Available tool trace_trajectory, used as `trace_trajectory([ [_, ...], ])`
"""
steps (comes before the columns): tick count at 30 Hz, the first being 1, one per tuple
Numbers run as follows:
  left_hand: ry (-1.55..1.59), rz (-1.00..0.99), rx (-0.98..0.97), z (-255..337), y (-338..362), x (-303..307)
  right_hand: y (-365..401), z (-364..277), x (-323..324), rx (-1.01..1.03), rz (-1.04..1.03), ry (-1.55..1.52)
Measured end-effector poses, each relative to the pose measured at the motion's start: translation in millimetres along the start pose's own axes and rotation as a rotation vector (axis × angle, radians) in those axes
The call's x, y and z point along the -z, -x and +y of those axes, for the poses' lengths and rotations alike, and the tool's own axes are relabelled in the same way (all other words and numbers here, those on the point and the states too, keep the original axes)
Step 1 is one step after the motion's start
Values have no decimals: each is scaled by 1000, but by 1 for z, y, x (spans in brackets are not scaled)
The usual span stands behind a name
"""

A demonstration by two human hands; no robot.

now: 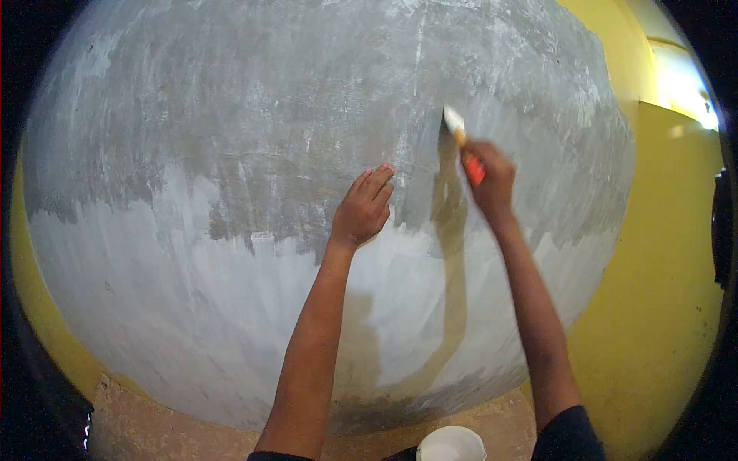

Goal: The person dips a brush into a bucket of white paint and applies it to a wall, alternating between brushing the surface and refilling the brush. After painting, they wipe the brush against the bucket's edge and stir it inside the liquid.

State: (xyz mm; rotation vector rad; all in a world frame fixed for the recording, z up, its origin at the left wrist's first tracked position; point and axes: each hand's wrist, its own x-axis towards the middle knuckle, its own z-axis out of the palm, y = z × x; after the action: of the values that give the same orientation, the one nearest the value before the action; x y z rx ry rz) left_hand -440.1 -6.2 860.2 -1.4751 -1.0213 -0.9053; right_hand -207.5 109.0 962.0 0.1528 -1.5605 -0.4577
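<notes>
My right hand (492, 178) is closed around the handle of a paintbrush (454, 123), its white-coated bristles pointing up and left at the grey wall. An orange-red part of the handle shows below my fingers. Left of it, my left hand (364, 209) rests with fingers stretched out, fingertips right at the wall (307, 100). The upper wall is bare grey with pale streaks; its lower part carries a white coat (192, 300) with a ragged upper edge. Shadows of the arm and brush fall on the wall between and below my hands.
A white bucket (452, 446) stands on the brown floor (154, 419) at the bottom of the view, close to the wall's foot. Yellow wall (661, 253) borders the grey patch on the right. A bright opening (684, 81) shows at upper right, with a dark object (721, 230) below it.
</notes>
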Motion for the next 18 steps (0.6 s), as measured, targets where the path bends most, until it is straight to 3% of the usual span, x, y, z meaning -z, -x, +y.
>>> trace_trajectory([
  [1,16,4,2,-2,0,-1,35,-8,-10,-66,-134,107],
  [5,76,37,-3,1,-1,3,160,-85,-28,-32,-277,70],
  [8,90,31,-5,1,-2,4,185,-122,-15,-28,-409,4],
  [14,188,-55,38,-9,4,28,113,-98,34,-54,-651,-182],
  [18,-48,-14,56,-10,17,35,38,-48,18,-91,-800,-436],
])
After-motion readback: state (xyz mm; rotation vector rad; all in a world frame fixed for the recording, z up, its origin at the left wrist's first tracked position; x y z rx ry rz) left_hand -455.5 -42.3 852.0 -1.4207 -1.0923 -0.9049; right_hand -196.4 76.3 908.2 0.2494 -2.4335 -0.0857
